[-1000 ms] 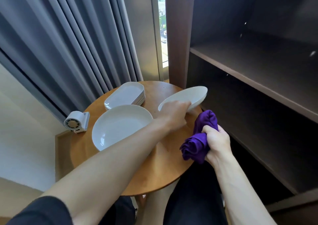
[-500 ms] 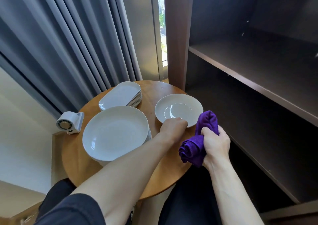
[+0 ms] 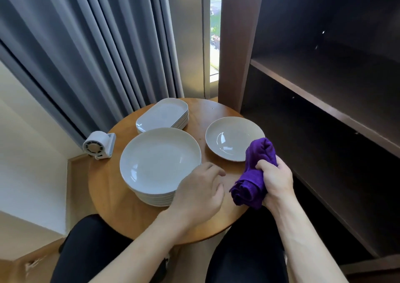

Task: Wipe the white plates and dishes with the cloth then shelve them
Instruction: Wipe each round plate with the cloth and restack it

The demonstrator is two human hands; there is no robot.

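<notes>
Small white round ceramic dish [image 3: 232, 137] flat on round wooden table [image 3: 121, 218], apart from white plate stack [image 3: 158, 159], probably staged for wiping. Right hand [image 3: 273, 181] fisted round bunched purple cloth [image 3: 252, 174] at dish edge. Left hand [image 3: 199, 192] loosely curled, empty, beside stack.

You have one small dish [image 3: 234, 137], one stack of round plates [image 3: 160, 159] and one stack of oblong plates [image 3: 162, 114]; the number in each stack is unclear. You also have one cloth [image 3: 253, 174], one table [image 3: 108, 196] and one white device [image 3: 98, 145].
</notes>
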